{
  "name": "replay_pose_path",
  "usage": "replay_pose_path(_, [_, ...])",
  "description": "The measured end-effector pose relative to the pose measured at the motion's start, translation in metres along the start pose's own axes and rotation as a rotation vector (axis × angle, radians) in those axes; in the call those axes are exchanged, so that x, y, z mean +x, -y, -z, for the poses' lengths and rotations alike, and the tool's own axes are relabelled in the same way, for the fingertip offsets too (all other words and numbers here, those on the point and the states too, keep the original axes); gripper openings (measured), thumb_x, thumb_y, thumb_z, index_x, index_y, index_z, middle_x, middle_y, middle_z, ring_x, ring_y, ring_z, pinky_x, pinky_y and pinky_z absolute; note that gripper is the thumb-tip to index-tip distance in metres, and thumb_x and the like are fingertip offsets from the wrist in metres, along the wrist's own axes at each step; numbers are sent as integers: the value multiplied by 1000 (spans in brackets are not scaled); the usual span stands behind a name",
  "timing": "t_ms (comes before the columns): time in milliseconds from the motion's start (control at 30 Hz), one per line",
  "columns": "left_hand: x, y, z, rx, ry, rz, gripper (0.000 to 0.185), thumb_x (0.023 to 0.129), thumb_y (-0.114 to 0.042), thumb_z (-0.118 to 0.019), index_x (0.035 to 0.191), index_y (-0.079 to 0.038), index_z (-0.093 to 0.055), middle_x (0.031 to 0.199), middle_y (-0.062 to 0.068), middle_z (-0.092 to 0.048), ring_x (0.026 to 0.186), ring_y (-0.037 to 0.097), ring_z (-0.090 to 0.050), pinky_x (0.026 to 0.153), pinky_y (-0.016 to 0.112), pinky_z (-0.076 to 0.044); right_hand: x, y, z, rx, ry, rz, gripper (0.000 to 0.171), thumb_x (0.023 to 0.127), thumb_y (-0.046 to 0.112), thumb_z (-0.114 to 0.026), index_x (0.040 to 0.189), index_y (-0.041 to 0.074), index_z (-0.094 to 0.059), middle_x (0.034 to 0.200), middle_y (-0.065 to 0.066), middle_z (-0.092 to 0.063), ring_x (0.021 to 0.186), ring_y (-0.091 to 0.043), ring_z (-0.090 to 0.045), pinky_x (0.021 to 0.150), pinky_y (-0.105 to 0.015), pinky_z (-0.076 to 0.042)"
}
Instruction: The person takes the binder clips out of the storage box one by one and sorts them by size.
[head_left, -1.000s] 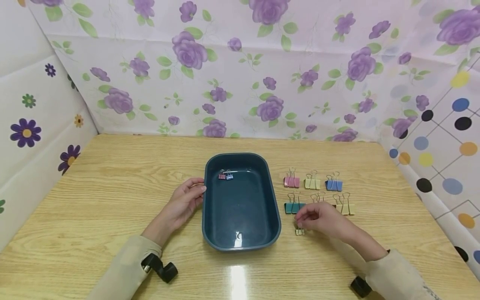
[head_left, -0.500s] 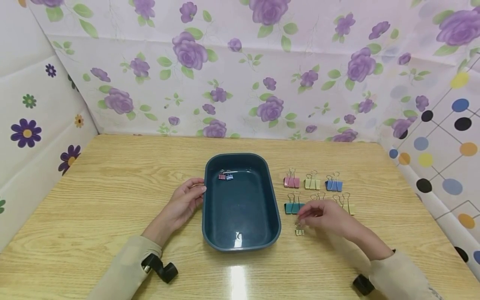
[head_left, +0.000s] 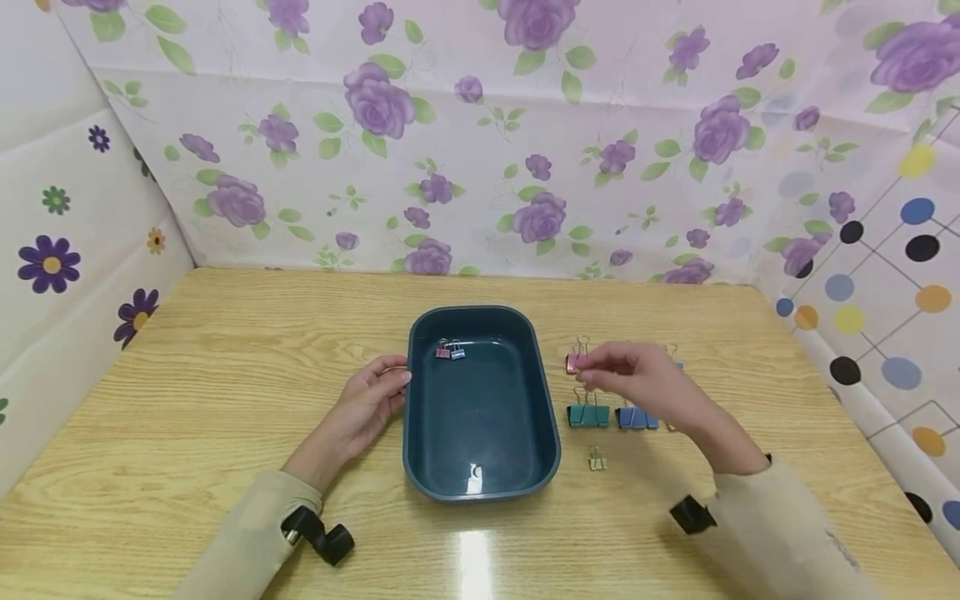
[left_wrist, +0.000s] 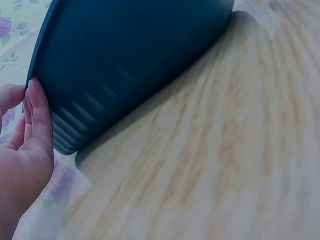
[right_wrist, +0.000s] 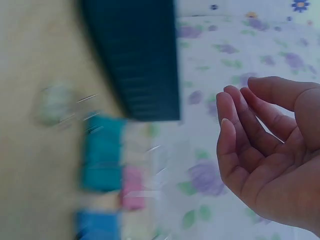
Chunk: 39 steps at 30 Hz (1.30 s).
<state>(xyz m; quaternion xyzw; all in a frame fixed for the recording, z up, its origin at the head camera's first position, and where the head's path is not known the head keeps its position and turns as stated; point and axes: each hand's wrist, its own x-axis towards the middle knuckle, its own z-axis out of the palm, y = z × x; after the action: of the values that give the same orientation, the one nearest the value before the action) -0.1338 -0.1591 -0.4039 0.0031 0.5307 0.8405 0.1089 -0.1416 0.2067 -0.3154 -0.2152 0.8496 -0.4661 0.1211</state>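
Held nothing in the right hand (head_left: 630,379): grip released, fingers loosely curved, palm bare in the wrist view. Hovered over the far row of clips with fingertips (head_left: 588,375) just beside the pink clip (head_left: 574,360); could not tell whether touching. Found that clip on the tray side of the grip, wire handles pointing away from the person, with the teal clip (head_left: 588,414) and blue clip (head_left: 636,417) nearer the body and a small yellow clip (head_left: 597,460) nearer still. Rested the left hand (head_left: 367,404), fingers flat, against the dark tray (head_left: 480,493) wall, well apart from the pink clip. Saw two small clips (head_left: 451,351) inside, all on the wooden surface (head_left: 225,375).
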Motion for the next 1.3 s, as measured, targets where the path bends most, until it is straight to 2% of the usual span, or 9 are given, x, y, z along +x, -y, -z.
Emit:
replay_pose_path(67, [0, 0, 0, -4, 0, -3, 17, 97, 4, -49, 113, -1, -48, 89, 3, -62, 78, 12, -59, 71, 21, -50, 11, 13, 0, 19, -6, 14, 25, 95, 21, -64, 112, 3, -67, 104, -11, -69, 92, -26, -66, 80, -40, -54])
replay_pose_path(267, [-1, -1, 0, 1, 1, 6, 17, 97, 2, -51, 114, -2, -47, 92, 4, -61, 79, 12, -59, 72, 21, -50, 44, 53, -4, -40, -16, 67, 21, 97, 23, -61, 111, 9, -68, 97, -6, -69, 88, -23, -64, 72, -36, -53])
replay_pose_path(367, [0, 0, -1, 2, -7, 7, 18, 97, 2, -50, 114, -2, -47, 92, 4, -61, 79, 12, -59, 72, 21, -50, 59, 70, -8, -53, -12, 95, 20, 97, 23, -61, 110, 9, -68, 96, -5, -69, 88, -19, -64, 79, -38, -53])
replay_pose_path(500, [1, 1, -1, 0, -4, 3, 18, 97, 3, -50, 115, -1, -47, 92, 4, -61, 79, 12, -59, 72, 21, -50, 79, 82, -15, -49, -19, 113, 21, 97, 23, -61, 109, 9, -68, 96, -6, -70, 86, -18, -64, 81, -38, -52])
replay_pose_path(633, [0, 1, 0, 1, 7, -1, 18, 97, 3, -50, 114, -2, -48, 93, 4, -61, 80, 13, -59, 73, 22, -51, 98, 85, -24, 8, -35, 89, 23, 96, 25, -62, 110, 8, -68, 98, -7, -69, 87, -20, -65, 79, -38, -53])
replay_pose_path(833, [0, 1, 1, 10, 0, -12, 16, 97, 3, -50, 112, -3, -49, 91, 4, -62, 79, 13, -59, 72, 22, -51, 126, 80, -49, 217, -50, 35, 22, 98, 17, -59, 110, 0, -66, 101, -13, -68, 99, -33, -62, 89, -45, -50])
replay_pose_path(967, [1, 1, 1, 6, -2, -8, 16, 97, 3, -50, 111, -3, -49, 91, 4, -61, 79, 13, -59, 72, 22, -51, 140, 69, -67, 316, -67, -51, 23, 97, 15, -59, 111, -2, -66, 103, -14, -68, 103, -34, -61, 91, -39, -50])
replay_pose_path(1133, [2, 2, 0, 8, 4, -3, 16, 97, 2, -51, 112, -1, -48, 90, 4, -61, 79, 12, -59, 72, 22, -50, 150, 55, -80, 302, -111, -134, 24, 95, 16, -63, 112, 0, -67, 105, -13, -68, 101, -29, -62, 88, -36, -51])
replay_pose_path(1300, [1, 1, 1, -3, 2, -14, 16, 97, 4, -49, 111, -2, -49, 89, 4, -61, 78, 12, -59, 72, 22, -50, 157, 45, -89, 209, -89, -186, 26, 95, 18, -62, 117, 3, -67, 109, -11, -67, 99, -23, -62, 85, -33, -51])
